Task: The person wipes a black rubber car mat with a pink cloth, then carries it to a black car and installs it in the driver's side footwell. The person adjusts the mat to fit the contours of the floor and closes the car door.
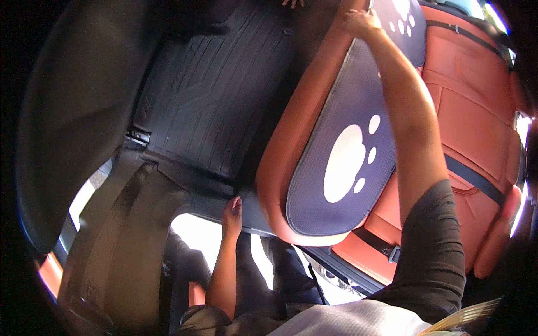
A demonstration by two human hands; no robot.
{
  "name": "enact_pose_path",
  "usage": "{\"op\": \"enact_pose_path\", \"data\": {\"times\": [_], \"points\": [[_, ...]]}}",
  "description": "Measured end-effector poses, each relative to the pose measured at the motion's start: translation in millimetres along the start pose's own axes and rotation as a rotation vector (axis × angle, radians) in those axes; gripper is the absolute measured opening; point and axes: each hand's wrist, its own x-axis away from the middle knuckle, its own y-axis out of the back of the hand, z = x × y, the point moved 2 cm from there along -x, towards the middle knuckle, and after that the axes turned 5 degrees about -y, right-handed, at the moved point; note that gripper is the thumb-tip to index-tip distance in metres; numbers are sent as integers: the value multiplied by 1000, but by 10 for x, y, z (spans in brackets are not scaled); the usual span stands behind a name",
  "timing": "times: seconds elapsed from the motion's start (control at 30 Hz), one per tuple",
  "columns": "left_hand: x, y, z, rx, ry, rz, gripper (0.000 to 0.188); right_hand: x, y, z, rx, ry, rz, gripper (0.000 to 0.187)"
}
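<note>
A dark blue mat [314, 185] with white paw prints lies on the orange-brown leather seat cushion [277, 162]. Its rounded near end almost meets the cushion's end by the doorway. Stretched far across the mat, my right hand [363, 23] is closed at its front edge, fingers bent over toward the cushion's front. My right arm covers part of the mat. My left hand [232, 215] hovers low by the door sill, beside the near end of the cushion. Its fingers are loosely bent, with nothing seen in them.
A ribbed black floor liner [207, 95] covers the footwell. The leather backrest [471, 112] rises on the right, with dark seat belts [473, 179] and a buckle [394, 255]. At left are a dark front seatback [84, 95] and door panel [112, 241]. Another person's fingers [293, 3] show at the top.
</note>
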Motion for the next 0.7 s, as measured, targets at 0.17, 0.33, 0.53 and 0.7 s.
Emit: {"op": "enact_pose_path", "data": {"times": [0.17,0.33,0.53,0.7], "points": [[470,15,297,146,90,-94,24,-187,-477,-20,82,620,-146,19],[1057,122,520,-91,-46,-64,22,-203,-353,-94,396,421,-101,18],[1903,298,1152,-141,151,-23,25,64,-13,105,-510,394,-22,21],[2481,346,1678,166,427,-42,36,251,386,297,-413,71,-896,26]]}}
